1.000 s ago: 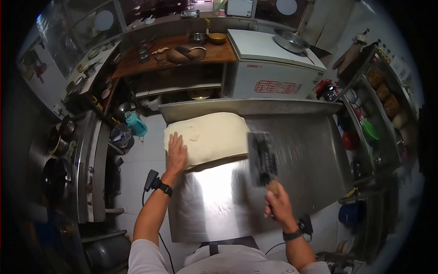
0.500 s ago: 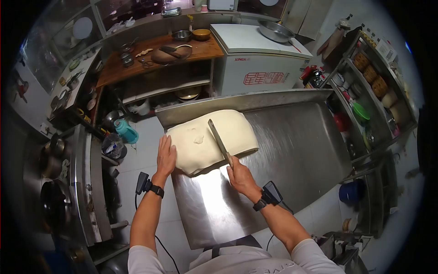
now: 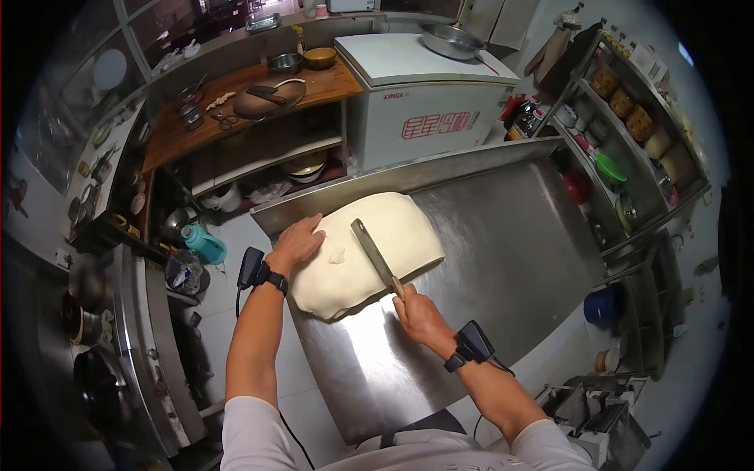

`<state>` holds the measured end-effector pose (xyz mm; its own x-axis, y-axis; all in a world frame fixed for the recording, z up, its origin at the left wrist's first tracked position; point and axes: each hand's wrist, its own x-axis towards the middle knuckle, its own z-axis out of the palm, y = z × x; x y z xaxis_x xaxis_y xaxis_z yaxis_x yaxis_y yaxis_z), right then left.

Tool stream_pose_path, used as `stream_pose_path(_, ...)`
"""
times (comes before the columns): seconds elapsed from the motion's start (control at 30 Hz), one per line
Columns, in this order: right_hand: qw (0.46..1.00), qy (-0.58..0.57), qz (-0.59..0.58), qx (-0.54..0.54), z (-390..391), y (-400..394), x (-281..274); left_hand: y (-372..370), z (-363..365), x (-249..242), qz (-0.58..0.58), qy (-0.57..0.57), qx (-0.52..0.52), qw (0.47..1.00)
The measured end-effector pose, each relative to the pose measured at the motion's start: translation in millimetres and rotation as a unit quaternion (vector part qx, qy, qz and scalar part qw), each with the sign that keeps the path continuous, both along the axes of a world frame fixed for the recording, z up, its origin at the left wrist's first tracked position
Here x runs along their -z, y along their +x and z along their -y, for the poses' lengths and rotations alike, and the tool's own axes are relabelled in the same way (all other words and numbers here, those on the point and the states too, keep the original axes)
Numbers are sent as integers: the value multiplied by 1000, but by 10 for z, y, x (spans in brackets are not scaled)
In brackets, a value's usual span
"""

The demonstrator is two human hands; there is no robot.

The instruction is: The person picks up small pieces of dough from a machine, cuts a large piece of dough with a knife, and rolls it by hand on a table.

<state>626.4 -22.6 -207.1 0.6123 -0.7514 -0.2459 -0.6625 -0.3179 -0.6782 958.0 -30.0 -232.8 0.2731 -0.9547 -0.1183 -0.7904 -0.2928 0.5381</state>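
Observation:
A large, thick slab of pale dough (image 3: 407,229) lies on the steel worktable (image 3: 503,235), with a small lump (image 3: 337,255) of dough on its top. My right hand (image 3: 424,320) is closed round the handle of a knife (image 3: 371,250). Its long, straight blade points away from me and lies across the middle of the slab. At the slab's left end, my left hand (image 3: 298,242) rests on the dough with its fingers stretched out. Both wrists carry strapped black devices.
Raised steel edging (image 3: 424,174) runs along the table's back. Behind it stand a white chest freezer (image 3: 440,122) and a wooden counter (image 3: 184,133). Shelving (image 3: 628,145) is on the right. A teal jug (image 3: 204,243) and a blue bucket (image 3: 603,304) stand on either side.
My left hand has moved from the slab's left side up onto its top, farther back. The knife stays across the dough in my right hand. The camera view has shifted slightly.

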Motion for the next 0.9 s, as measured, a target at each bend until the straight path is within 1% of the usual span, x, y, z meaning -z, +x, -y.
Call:
stream_pose_path(0.07, 1000, 2, -4, 0, 21, 12, 57, 53, 55, -105, -61, 45, 8, 997)
stream_pose_path(0.1, 1000, 0, -10, -1, 33, 43, 49, 91, 82, -45, -61, 47, 7, 997)
stream_pose_path(0.17, 1000, 3, -23, 0, 56, 81, 10, 137, 130, 87, -97, 65, 7, 993)
stream_pose_path(0.23, 999, 6, -36, -1, 88, 126, 21, 128, 120, 53, -105, 65, 5, 992)
stream_pose_path(0.27, 1000, -2, -24, -5, 112, 128, 62, 115, 99, 42, -111, 63, 3, 992)
stream_pose_path(0.33, 1000, -11, -13, -12, 153, 201, 20, 85, 71, 25, -115, 62, -4, 991)
stream_pose_path(0.4, 999, 15, -38, -11, 183, 264, -55, 68, 66, -9, -118, 60, -9, 991)
stream_pose_path(0.47, 999, 11, -34, -16, 210, 307, -32, 53, 50, -34, -117, 61, -8, 991)
stream_pose_path(0.6, 999, -4, -18, -29, 299, 385, -2, 68, 44, 55, -93, 50, -9, 994)
stream_pose_path(0.7, 999, -14, 1, -46, 395, 443, 44, 39, 4, 66, -90, 33, -9, 995)
stream_pose_path(0.8, 997, -37, -5, -63, 458, 530, 55, -6, -42, 70, -62, -4, -12, 998)
stream_pose_path(0.9, 997, -39, -11, -61, 544, 612, 106, -35, -91, 67, -54, -14, -9, 998)
